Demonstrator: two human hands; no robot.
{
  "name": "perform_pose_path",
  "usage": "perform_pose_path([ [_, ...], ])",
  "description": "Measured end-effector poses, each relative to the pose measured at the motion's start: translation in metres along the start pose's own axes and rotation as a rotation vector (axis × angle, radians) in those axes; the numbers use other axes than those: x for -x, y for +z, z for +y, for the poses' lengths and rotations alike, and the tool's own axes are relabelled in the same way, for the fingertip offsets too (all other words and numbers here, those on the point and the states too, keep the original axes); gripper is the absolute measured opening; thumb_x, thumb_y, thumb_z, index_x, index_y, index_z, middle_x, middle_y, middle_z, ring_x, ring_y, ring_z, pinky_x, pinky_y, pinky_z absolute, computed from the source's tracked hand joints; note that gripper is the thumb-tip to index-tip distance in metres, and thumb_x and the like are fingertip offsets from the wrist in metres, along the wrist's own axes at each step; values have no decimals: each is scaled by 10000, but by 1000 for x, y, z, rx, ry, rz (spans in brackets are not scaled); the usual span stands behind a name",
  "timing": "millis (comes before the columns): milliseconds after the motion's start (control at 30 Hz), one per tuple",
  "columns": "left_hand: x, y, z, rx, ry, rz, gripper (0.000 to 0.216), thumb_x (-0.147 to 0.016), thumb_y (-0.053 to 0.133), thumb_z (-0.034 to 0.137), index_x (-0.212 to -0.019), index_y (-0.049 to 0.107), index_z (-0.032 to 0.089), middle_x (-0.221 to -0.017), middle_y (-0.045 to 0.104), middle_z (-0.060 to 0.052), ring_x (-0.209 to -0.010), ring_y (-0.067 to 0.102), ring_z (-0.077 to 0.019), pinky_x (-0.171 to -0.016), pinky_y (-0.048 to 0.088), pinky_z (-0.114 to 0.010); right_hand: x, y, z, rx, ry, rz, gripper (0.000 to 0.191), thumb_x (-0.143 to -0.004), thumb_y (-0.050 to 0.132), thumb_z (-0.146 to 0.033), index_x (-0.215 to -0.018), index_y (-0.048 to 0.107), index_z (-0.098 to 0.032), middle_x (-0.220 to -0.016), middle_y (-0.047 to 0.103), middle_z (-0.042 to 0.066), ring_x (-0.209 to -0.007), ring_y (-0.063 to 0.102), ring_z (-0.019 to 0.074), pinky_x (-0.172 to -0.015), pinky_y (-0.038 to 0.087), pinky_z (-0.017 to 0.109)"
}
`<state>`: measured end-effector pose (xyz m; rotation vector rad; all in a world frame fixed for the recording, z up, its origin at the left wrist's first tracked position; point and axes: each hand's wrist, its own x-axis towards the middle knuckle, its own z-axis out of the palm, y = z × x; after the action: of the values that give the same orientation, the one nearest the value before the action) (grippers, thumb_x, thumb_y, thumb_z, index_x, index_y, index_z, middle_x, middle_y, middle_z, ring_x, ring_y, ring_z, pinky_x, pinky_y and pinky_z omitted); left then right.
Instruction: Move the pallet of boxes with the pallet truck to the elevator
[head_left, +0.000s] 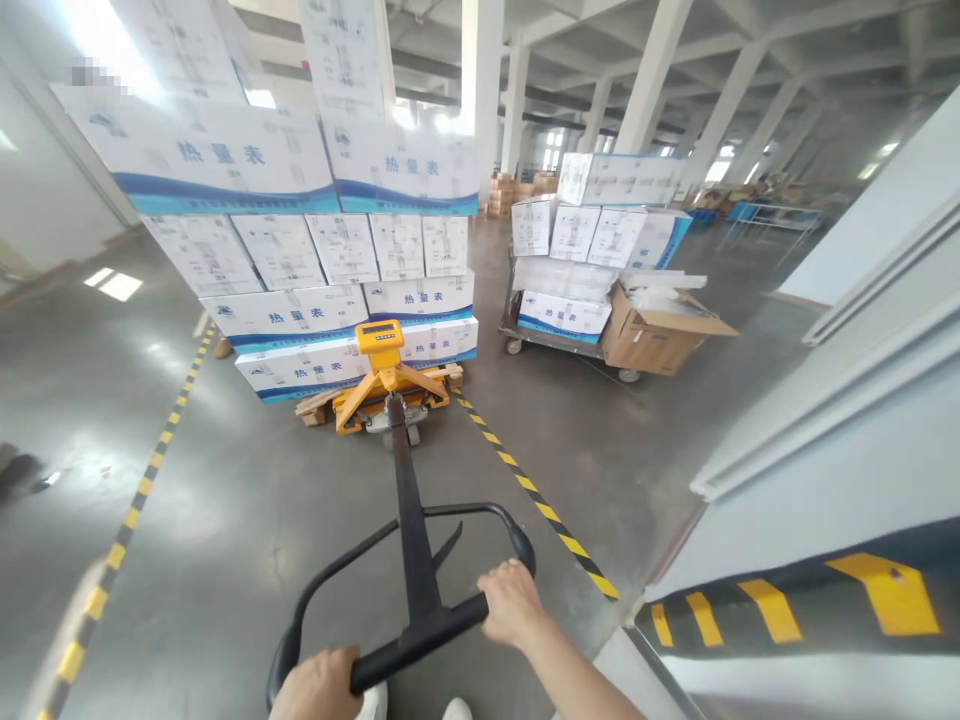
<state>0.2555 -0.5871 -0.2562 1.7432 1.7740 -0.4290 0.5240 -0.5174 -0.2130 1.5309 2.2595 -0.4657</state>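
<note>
Both of my hands grip the black loop handle (411,631) of a yellow pallet jack (384,386). My left hand (319,686) closes on the handle's left end at the bottom edge of the view. My right hand (511,603) closes on its right end. The black tiller runs forward to the jack's yellow head with a small display. The jack sits under a wooden pallet (315,408) stacked high with white and blue cartons (285,235) bearing blue printed characters.
A wheeled cart (559,342) with more white cartons and an open brown cardboard box (652,338) stands ahead to the right. Yellow-black floor stripes (536,500) run on both sides. A grey wall with a hazard-marked base (862,420) is close on my right. White columns stand behind.
</note>
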Motion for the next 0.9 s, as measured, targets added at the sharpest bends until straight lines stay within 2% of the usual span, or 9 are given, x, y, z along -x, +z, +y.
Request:
perform_pose_path([
  [133,98,22,13,-29,16,125,296,-713,474,136,-908,690,190,-920,688,-102,-958,629,-314,-815,495,-410,102,0,-27,60,0,46,273,-659,577,-244,-889,699,-158,-897,691,110,-937,632,266,-872,435,348],
  [233,143,46,21,-22,19,165,300,-692,485,129,-897,694,195,-907,691,-99,-936,636,-311,-789,499,-401,155,16,-36,88,5,87,264,-661,594,-259,-884,706,-171,-902,695,97,-935,638,265,-851,447,335],
  [333,163,80,26,-9,18,171,305,-683,482,115,-887,694,193,-890,692,-95,-916,641,-304,-773,499,-395,183,44,-38,109,6,96,263,-651,620,-271,-882,710,-185,-889,699,78,-926,642,251,-844,454,318],
  [433,169,116,31,-13,3,175,323,-693,483,118,-922,696,197,-901,691,-96,-931,637,-305,-781,496,-395,195,81,-36,112,11,103,260,-654,625,-280,-884,706,-189,-896,699,71,-934,639,243,-863,449,319],
  [533,176,143,39,-26,-11,179,311,-706,490,134,-930,697,193,-923,689,-100,-950,631,-308,-792,496,-394,208,111,-32,99,13,113,262,-665,613,-276,-894,700,-184,-916,697,75,-949,633,244,-882,440,327],
  [700,202,171,44,-16,-16,182,348,-712,508,144,-1003,693,189,-977,683,-105,-976,625,-293,-813,491,-379,246,129,-36,85,17,119,248,-668,608,-260,-884,695,-176,-929,695,80,-952,631,244,-891,434,327],
  [900,251,196,29,-18,3,176,386,-703,507,152,-1039,693,185,-984,683,-111,-980,624,-295,-807,486,-372,296,145,-67,89,29,117,253,-674,605,-280,-888,693,-177,-934,694,78,-950,630,238,-887,434,327],
])
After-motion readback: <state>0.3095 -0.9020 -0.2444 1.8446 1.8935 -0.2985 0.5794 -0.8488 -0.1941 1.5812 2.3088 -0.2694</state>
